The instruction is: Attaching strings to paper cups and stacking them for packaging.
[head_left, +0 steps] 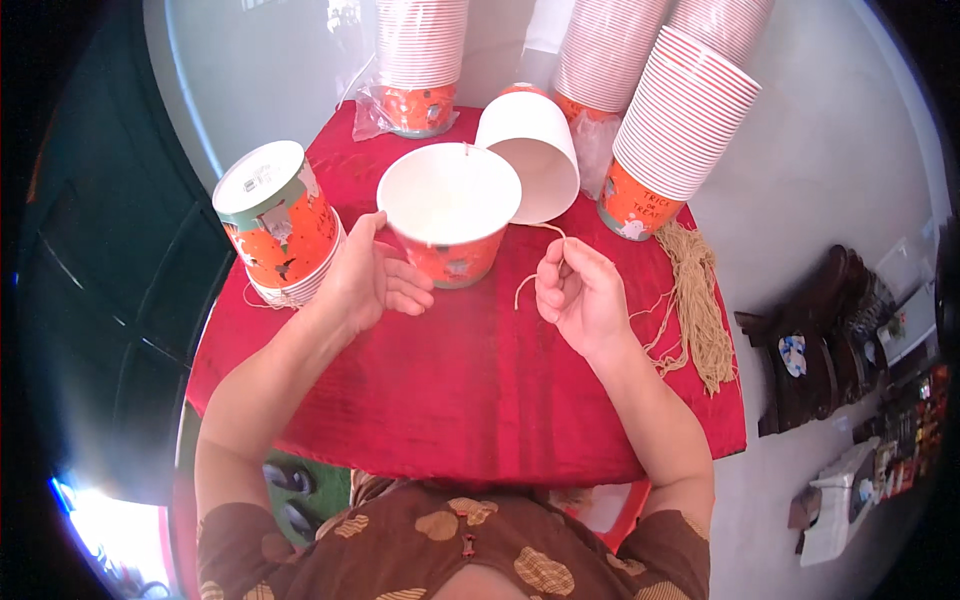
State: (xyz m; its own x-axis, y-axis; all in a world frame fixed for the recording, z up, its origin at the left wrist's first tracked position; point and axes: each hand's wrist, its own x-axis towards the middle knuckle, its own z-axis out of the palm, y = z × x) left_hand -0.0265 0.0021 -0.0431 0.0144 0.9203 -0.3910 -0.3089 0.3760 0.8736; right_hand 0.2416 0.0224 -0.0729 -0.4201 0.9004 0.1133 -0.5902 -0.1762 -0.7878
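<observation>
An orange paper bucket [452,262] with a white inside stands upright at the middle of the table. A short bit of string shows at its far rim. My left hand [375,275] is beside its left side, fingers spread and holding nothing; whether the thumb touches the bucket I cannot tell. To the right of the bucket, my right hand [583,293] pinches a tan string [540,226] between thumb and fingers. One end of the string reaches toward the bucket and another hangs below the hand. A second bucket [530,165] lies on its side just behind, its white opening facing me.
An upside-down stack of orange buckets [275,225] stands at the left. Tall nested stacks [422,50] rise at the back, with a leaning stack [685,115] at the back right. A bundle of tan strings [695,310] hangs along the right of the red-covered table [450,400].
</observation>
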